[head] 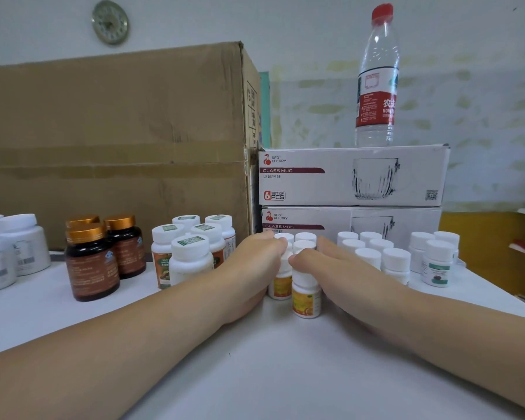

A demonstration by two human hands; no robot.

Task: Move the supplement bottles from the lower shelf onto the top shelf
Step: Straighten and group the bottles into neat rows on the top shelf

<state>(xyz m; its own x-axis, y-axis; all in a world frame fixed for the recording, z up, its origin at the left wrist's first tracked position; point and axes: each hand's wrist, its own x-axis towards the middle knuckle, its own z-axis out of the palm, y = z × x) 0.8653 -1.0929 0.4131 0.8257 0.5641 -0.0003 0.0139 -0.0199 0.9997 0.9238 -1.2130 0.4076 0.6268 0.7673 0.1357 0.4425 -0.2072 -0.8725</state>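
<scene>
White shelf (270, 359) before the glass mug boxes (346, 177) — my left hand (252, 268) and right hand (343, 271) clasp the yellow-label bottles (306, 295), bunching them to shift together.

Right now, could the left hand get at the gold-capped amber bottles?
Likely yes, once freed: the left hand holds the yellow-label bottles, but the amber bottles stand to its left with nothing in front of them.

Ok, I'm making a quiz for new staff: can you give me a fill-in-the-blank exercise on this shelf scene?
The water bottle on the upper glass mug box has a ____ cap. That box's print says set of ____ pcs. The left hand and right hand flank yellow-labelled bottles with ____ caps.
Missing: red; 6; white.
</scene>
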